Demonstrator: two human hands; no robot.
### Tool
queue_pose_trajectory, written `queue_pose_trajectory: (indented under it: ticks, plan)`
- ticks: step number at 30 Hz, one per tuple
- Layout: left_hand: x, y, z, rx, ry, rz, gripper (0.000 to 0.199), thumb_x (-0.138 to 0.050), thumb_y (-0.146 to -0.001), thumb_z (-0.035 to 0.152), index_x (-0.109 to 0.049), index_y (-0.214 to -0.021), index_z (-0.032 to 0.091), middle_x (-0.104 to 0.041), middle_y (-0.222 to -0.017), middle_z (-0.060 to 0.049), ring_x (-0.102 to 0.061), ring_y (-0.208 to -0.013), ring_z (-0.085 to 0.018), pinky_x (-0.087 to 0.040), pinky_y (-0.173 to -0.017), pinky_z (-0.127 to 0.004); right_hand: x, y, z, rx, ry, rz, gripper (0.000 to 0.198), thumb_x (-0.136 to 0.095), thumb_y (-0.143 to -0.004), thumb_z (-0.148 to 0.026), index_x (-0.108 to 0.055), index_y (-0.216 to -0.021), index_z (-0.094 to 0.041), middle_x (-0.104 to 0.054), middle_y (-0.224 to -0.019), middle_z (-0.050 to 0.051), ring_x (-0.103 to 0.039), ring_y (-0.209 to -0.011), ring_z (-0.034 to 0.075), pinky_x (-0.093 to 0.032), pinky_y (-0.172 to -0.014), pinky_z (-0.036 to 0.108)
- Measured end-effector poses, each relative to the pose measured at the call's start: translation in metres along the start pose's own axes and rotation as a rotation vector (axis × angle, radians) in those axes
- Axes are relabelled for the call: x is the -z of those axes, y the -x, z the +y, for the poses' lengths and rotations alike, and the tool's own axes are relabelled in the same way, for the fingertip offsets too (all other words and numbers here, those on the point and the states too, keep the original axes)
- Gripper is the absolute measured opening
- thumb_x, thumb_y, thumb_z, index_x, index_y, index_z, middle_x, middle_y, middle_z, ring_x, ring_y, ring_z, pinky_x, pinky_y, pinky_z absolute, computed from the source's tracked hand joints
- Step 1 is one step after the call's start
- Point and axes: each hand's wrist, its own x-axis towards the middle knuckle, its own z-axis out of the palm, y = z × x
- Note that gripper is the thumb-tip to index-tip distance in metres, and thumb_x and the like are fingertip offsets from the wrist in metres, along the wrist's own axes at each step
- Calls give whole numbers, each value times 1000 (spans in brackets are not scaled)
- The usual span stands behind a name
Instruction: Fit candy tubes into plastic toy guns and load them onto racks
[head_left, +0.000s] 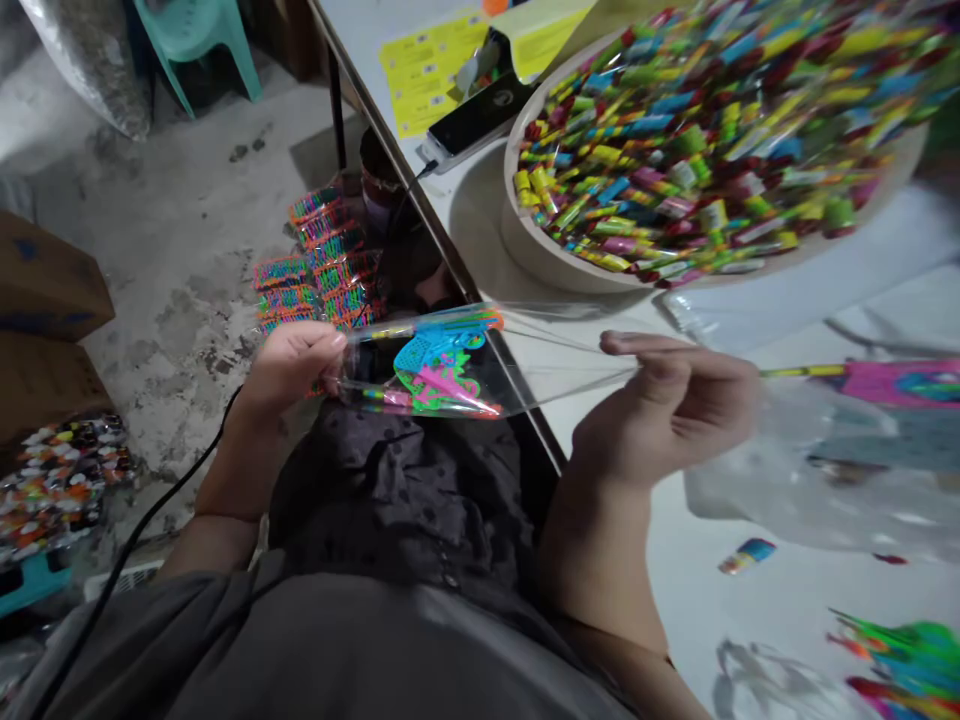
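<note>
A clear plastic bag is stretched sideways in front of my body. Blue, pink and green flat plastic pieces show through it, along with thin coloured sticks. My left hand pinches one end of the bag between thumb and fingers. At the other end, my right hand has its thumb against its fingers, and the film is drawn into narrow strands towards them. A yellow stick with a pink part stretches to the right beyond that hand; whether the fingers touch it, I cannot tell.
A large round tub heaped with small colourful wrapped tubes stands on the white table. Behind it lie a phone and yellow label sheets. Packed colourful bundles and cardboard boxes sit on the floor. A black cable runs at left.
</note>
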Motion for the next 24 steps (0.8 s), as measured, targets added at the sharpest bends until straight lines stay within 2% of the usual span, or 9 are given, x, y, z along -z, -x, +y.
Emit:
queue_pose_trajectory:
  ticks: [4, 8, 11, 13, 16, 17, 20, 22, 24]
  plan:
    - [-1, 6, -6, -23, -1, 10, 46, -47, -83, 47, -46, -48, 17, -48, -45, 2, -45, -43, -7, -37, -47, -20, -3, -8, -7, 97, 29, 82, 24, -61, -83, -34, -53, -69, -16, -61, -61, 0, -62, -56, 14, -47, -56, 29]
    - [-2, 10, -12, -47, -68, -79, 49, -43, -85, 50, -47, -49, 17, -51, -48, 1, -47, -46, -8, -38, -49, -21, -6, -15, 3, 218, -57, 155, 23, -60, -83, -35, -50, -71, -18, -54, -55, -3, -56, -49, 11, -42, -49, 23]
    - [-2, 5, -26, -53, -267, -183, 47, -41, -87, 46, -51, -52, 15, -53, -51, 1, -49, -51, -8, -38, -54, -21, -7, -12, 10, 84, -27, -10, 22, -60, -83, -29, -51, -69, -16, -54, -57, -1, -57, -51, 11, -43, -51, 23]
    - [-2, 1, -36, -25, -452, -154, 43, -41, -88, 43, -57, -59, 15, -56, -57, 1, -53, -58, -9, -41, -61, -21, -6, -6, 9, 56, 10, -113, 22, -60, -83, -28, -52, -68, -14, -55, -58, 1, -58, -53, 11, -42, -52, 24]
    - [-8, -1, -41, -72, -575, 43, 32, -47, -86, 41, -62, -98, 16, -67, -97, -6, -60, -92, -17, -45, -85, -30, -5, 8, -1, 107, -4, -287, 18, -59, -83, -23, -54, -68, -15, -56, -58, 1, -58, -56, 12, -42, -52, 24]
    - [-12, 0, -39, -148, -561, 60, 41, -52, -83, 43, -57, -114, 16, -62, -116, -9, -56, -108, -21, -42, -94, -35, -6, 13, -6, 108, -15, -378, 14, -58, -82, -20, -55, -69, -15, -57, -60, 1, -58, -58, 12, -43, -53, 25]
    - [-28, 6, -29, -394, -482, -164, 75, -65, -73, 49, -39, -136, 17, -41, -143, -14, -40, -131, -28, -32, -109, -41, -13, 27, -17, 117, -25, -696, 5, -59, -80, -14, -59, -78, -18, -63, -70, 2, -61, -66, 14, -47, -61, 29]
    - [-37, 10, -26, -429, -464, -368, 74, -63, -76, 46, -36, -139, 19, -44, -142, -13, -43, -129, -27, -34, -108, -38, -23, 37, -23, 148, -13, -861, 6, -59, -80, -14, -60, -82, -20, -66, -75, 2, -61, -68, 14, -48, -65, 30]
    - [-39, 14, -30, -363, -481, -454, 59, -54, -84, 36, -38, -138, 19, -53, -134, -12, -51, -122, -23, -38, -104, -34, -32, 45, -28, 165, 4, -959, 5, -59, -82, -16, -60, -84, -21, -66, -76, 1, -62, -69, 14, -48, -66, 29]
